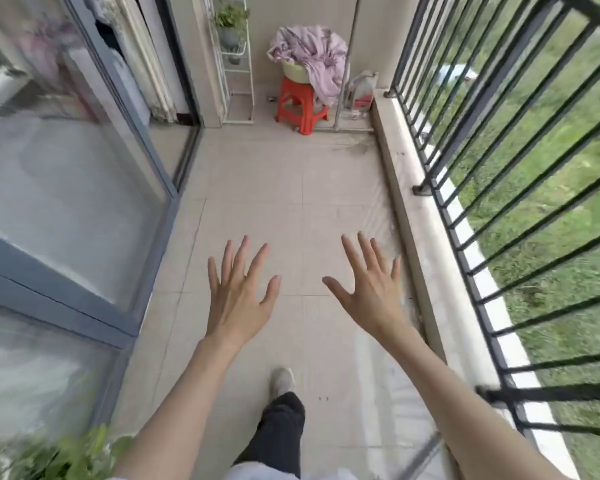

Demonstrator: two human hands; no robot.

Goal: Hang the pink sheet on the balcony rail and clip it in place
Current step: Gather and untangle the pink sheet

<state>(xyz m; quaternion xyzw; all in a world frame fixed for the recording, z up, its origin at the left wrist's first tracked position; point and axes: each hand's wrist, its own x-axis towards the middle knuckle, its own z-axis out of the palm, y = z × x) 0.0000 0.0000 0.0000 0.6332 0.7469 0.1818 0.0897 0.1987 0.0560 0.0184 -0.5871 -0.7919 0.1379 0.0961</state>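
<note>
The pink sheet lies crumpled in a pale green basin on a red plastic stool at the far end of the balcony. One corner of the sheet hangs down past the stool's right side. The black balcony rail runs along the right, above a low concrete ledge. My left hand and my right hand are stretched out in front of me over the tiled floor, palms down, fingers spread, holding nothing. Both are well short of the sheet. No clips are visible.
Glass sliding doors line the left side. A white wire plant rack stands left of the stool, and a plastic jug sits in the corner by a metal pole. A leafy plant is at bottom left. My foot is on the tiles.
</note>
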